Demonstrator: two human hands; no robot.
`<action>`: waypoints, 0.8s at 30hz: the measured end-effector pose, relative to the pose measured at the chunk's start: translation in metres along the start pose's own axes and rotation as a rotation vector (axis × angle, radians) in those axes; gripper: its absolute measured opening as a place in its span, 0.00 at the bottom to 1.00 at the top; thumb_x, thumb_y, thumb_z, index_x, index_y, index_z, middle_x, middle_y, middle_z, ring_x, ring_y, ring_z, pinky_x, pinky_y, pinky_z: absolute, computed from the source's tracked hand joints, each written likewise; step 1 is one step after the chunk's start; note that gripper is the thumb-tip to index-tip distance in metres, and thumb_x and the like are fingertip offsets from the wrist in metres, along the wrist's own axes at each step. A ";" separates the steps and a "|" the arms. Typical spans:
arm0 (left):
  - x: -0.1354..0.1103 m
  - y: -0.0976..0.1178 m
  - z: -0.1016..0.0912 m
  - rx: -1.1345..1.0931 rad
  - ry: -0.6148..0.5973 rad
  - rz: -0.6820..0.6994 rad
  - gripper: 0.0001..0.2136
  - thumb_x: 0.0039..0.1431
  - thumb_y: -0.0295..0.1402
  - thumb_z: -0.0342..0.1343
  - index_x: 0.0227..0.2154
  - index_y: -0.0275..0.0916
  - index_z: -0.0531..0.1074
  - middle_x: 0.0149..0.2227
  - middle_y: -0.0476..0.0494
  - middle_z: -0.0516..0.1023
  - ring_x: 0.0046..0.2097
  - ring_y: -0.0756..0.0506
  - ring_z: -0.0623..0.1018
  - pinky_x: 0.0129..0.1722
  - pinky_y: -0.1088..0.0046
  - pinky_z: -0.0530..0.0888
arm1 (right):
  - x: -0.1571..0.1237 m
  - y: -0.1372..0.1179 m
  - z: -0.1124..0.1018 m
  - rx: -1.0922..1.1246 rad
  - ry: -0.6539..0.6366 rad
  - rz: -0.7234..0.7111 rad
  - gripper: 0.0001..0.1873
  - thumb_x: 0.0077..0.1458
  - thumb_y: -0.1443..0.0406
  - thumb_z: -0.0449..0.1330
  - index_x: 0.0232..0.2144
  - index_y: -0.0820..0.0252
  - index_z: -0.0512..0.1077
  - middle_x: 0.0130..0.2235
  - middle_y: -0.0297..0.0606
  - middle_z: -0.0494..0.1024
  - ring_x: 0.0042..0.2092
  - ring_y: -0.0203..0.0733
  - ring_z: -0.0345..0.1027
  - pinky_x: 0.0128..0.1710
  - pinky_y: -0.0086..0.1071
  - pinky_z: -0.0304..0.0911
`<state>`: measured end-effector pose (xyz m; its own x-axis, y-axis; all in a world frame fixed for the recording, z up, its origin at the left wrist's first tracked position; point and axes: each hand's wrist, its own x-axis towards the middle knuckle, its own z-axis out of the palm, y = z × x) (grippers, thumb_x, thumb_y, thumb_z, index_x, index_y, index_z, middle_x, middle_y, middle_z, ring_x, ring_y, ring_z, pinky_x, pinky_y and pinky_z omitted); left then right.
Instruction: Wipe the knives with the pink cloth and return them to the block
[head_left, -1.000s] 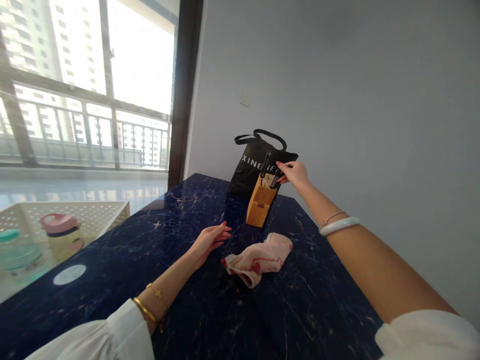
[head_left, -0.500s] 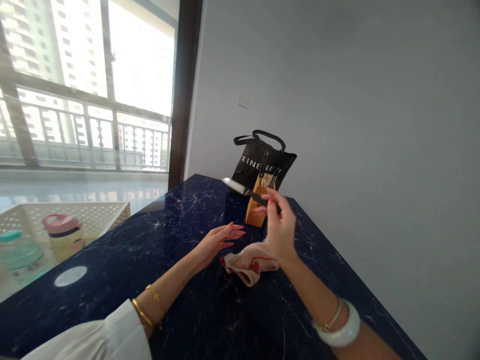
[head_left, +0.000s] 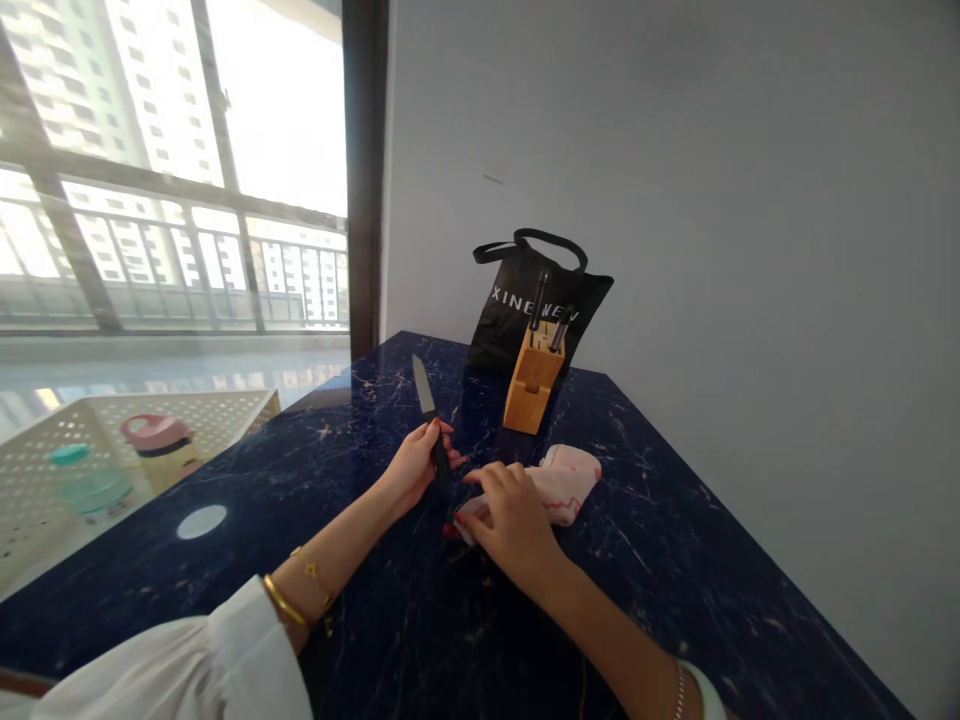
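My left hand (head_left: 411,467) grips a black-handled kitchen knife (head_left: 429,416) upright, its steel blade pointing away from me. My right hand (head_left: 510,522) lies curled over a pink-and-white cloth (head_left: 570,487) on the dark blue marble counter (head_left: 300,520), with red-tipped fingers on the fabric. Beyond them stands a light wooden knife block (head_left: 533,380) holding two dark-handled knives. Behind the block leans a black tote bag (head_left: 510,320) with white lettering. The knife's handle is partly hidden by my left fingers.
Left of the counter, a white perforated crate (head_left: 127,440) holds a pink-lidded cup (head_left: 161,452) and a clear bottle (head_left: 94,490). A grey wall runs along the counter's right side. A window with a balcony railing fills the upper left.
The knife has passed from my right hand to my left and now stands upright. My right hand has dropped from mid-air onto the cloth, which has shifted slightly.
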<state>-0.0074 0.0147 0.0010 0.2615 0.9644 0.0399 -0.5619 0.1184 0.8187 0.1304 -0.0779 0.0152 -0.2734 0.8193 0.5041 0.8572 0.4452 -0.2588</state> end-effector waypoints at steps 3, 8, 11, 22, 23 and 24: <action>-0.002 -0.007 0.002 0.218 0.005 0.031 0.09 0.55 0.37 0.49 0.30 0.36 0.66 0.19 0.56 0.61 0.17 0.57 0.63 0.16 0.81 0.65 | -0.008 0.004 -0.001 -0.076 -0.172 -0.088 0.11 0.45 0.58 0.61 0.32 0.56 0.70 0.35 0.37 0.69 0.40 0.45 0.57 0.40 0.40 0.55; -0.005 -0.010 0.004 0.395 -0.060 0.032 0.12 0.53 0.41 0.50 0.30 0.35 0.66 0.17 0.57 0.57 0.14 0.58 0.56 0.11 0.84 0.55 | -0.010 0.015 -0.012 -0.048 -0.253 -0.138 0.16 0.47 0.62 0.60 0.40 0.58 0.67 0.39 0.35 0.69 0.42 0.41 0.56 0.42 0.33 0.53; -0.007 -0.010 0.006 0.440 -0.101 0.016 0.13 0.53 0.42 0.50 0.30 0.36 0.65 0.17 0.58 0.56 0.13 0.58 0.55 0.10 0.84 0.54 | -0.006 0.029 -0.016 -0.175 -0.246 -0.089 0.08 0.50 0.69 0.55 0.35 0.59 0.67 0.36 0.37 0.69 0.40 0.41 0.58 0.40 0.33 0.53; -0.023 -0.026 0.019 0.687 -0.309 -0.183 0.18 0.54 0.48 0.45 0.32 0.35 0.65 0.17 0.57 0.57 0.13 0.58 0.54 0.09 0.84 0.53 | 0.001 0.099 -0.018 -0.257 0.192 0.306 0.10 0.50 0.73 0.51 0.36 0.60 0.65 0.34 0.41 0.66 0.37 0.43 0.58 0.36 0.34 0.55; -0.023 -0.027 0.019 0.717 -0.311 -0.199 0.18 0.54 0.48 0.44 0.33 0.36 0.65 0.17 0.57 0.57 0.13 0.58 0.53 0.09 0.84 0.52 | 0.002 0.095 -0.018 -0.196 0.261 0.288 0.10 0.50 0.72 0.51 0.37 0.60 0.63 0.34 0.40 0.65 0.37 0.43 0.58 0.36 0.34 0.56; -0.023 -0.028 0.020 0.744 -0.307 -0.212 0.18 0.54 0.48 0.44 0.33 0.36 0.65 0.17 0.57 0.56 0.13 0.59 0.52 0.09 0.84 0.51 | 0.004 0.089 -0.017 -0.142 0.316 0.261 0.10 0.50 0.71 0.51 0.37 0.60 0.62 0.34 0.39 0.65 0.37 0.42 0.58 0.36 0.34 0.56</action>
<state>0.0177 -0.0157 -0.0116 0.5662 0.8191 -0.0919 0.1608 -0.0005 0.9870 0.2132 -0.0414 0.0085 0.0882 0.7369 0.6702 0.9375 0.1659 -0.3058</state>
